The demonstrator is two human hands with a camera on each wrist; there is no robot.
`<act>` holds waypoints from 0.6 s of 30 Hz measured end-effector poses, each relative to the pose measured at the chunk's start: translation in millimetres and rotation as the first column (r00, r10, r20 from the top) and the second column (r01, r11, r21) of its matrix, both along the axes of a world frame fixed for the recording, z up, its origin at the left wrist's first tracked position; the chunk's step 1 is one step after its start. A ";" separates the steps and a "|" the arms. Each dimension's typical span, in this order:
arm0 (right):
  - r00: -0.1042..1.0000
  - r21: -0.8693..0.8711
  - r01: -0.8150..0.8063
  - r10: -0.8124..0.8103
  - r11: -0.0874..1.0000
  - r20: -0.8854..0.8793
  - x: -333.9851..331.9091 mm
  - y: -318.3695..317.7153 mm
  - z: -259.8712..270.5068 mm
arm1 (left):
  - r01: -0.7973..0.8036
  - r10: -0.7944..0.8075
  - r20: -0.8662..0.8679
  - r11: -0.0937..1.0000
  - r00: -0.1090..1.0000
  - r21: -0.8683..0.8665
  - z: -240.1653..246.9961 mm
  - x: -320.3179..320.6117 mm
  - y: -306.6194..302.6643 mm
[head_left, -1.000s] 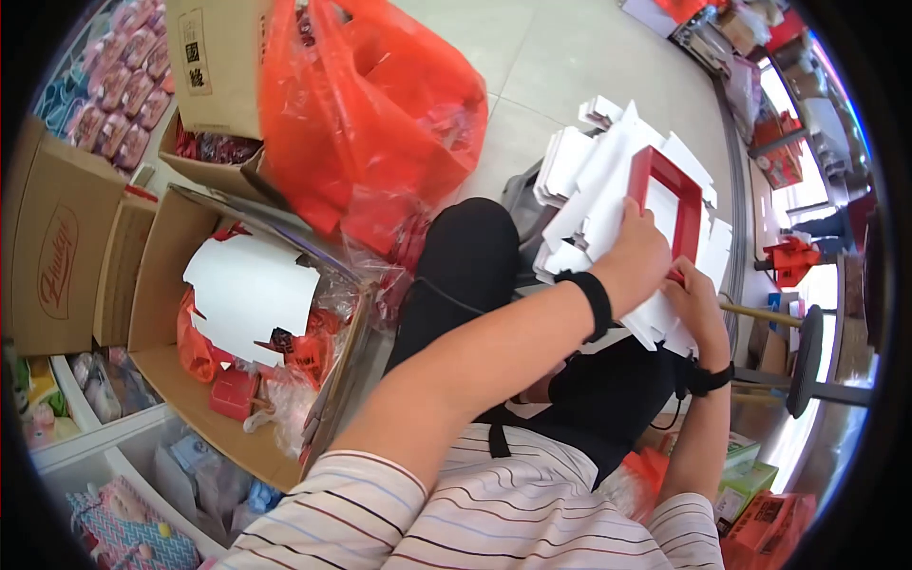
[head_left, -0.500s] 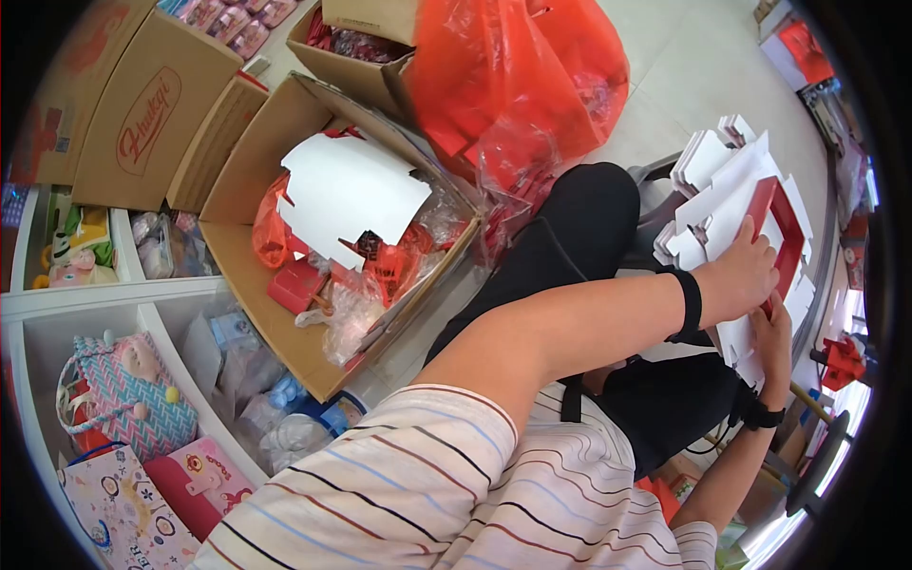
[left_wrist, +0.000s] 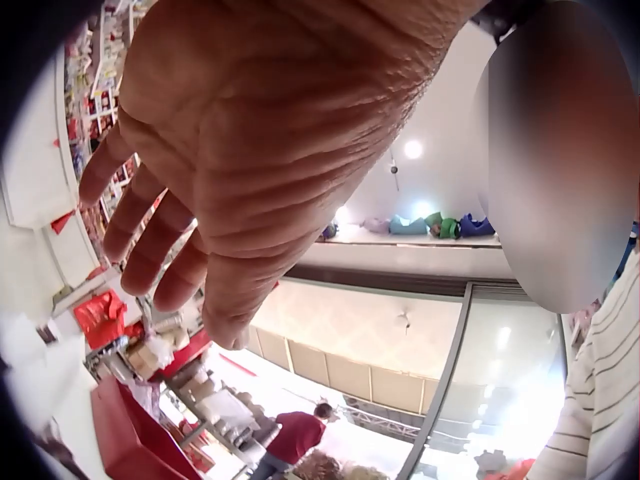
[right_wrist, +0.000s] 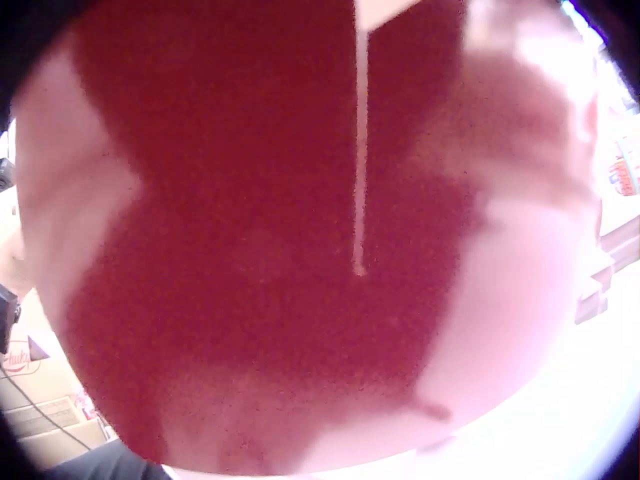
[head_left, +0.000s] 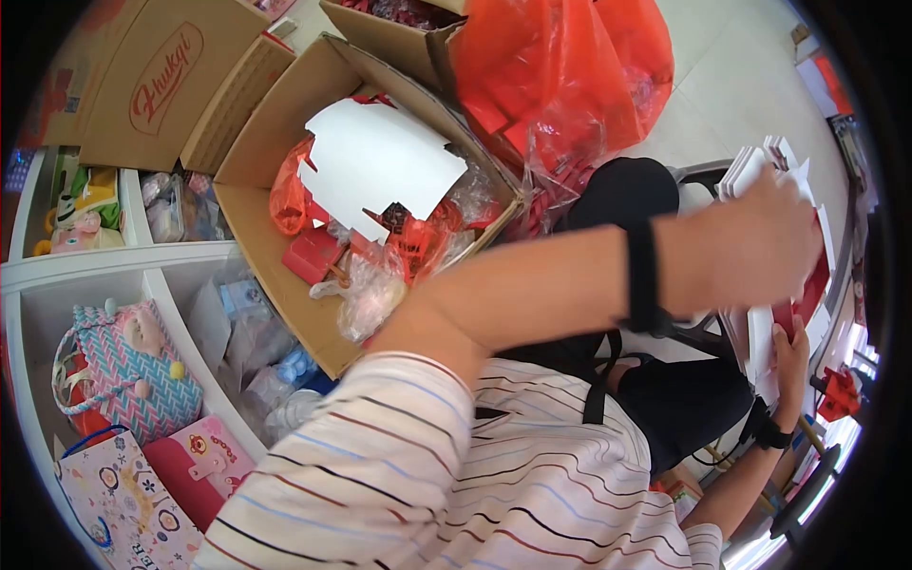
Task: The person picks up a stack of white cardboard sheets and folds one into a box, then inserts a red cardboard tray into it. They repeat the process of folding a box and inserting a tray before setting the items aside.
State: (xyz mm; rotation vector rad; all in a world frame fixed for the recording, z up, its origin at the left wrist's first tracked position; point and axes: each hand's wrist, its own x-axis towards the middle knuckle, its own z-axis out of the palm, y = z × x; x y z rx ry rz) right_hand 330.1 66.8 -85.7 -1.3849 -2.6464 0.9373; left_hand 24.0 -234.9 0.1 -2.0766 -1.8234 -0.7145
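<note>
My left hand [head_left: 746, 256], blurred in the head view, is lifted over the near side of a red cardboard box frame [head_left: 785, 313]. In the left wrist view its palm shows, with the fingers [left_wrist: 150, 232] extended and nothing between them. My right hand [head_left: 790, 366] pinches the frame's near edge, thumb and fingers on the red wall. Under the frame lies a stack of white die-cut cardboard sheets [head_left: 746, 173], partly hidden by my left hand. Close to the lens in the right wrist view, red cardboard [right_wrist: 250, 200] with a thin slit fills most of the picture.
An open carton [head_left: 275, 161] on the left holds a curved white cardboard sheet [head_left: 380, 161], red wrappings and clear plastic. Behind it slumps a big red plastic bag [head_left: 570, 76]. White shelf compartments [head_left: 81, 271] with bags and toys stand at the lower left.
Earlier both hands were on the red frame. My left hand has come up off it, while the right keeps its grip. The head view has swung left.
</note>
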 end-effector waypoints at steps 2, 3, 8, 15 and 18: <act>1.000 0.075 0.025 -0.025 0.997 0.000 7.4 8.2 -8.6 | -0.051 0.014 0.193 0.981 0.981 0.189 -14.5 -53.6 -24.8; 0.999 0.070 0.030 -0.031 0.997 0.015 8.0 7.8 -7.7 | -0.121 0.098 0.319 0.991 0.943 0.053 -11.5 -82.7 -48.7; 0.997 0.014 0.076 -0.076 0.997 0.012 9.7 8.6 -5.8 | -0.441 0.617 0.318 0.761 0.720 -0.476 -80.8 -195.2 -177.6; 0.990 0.036 0.104 -0.107 0.994 0.090 7.6 6.7 1.1 | -0.257 0.950 0.306 0.312 0.063 -0.915 -261.1 -216.3 -335.2; 0.989 0.045 0.088 -0.093 0.995 0.116 6.8 8.7 3.5 | -0.227 0.778 0.427 0.362 -0.461 -0.904 -301.0 -181.2 -362.6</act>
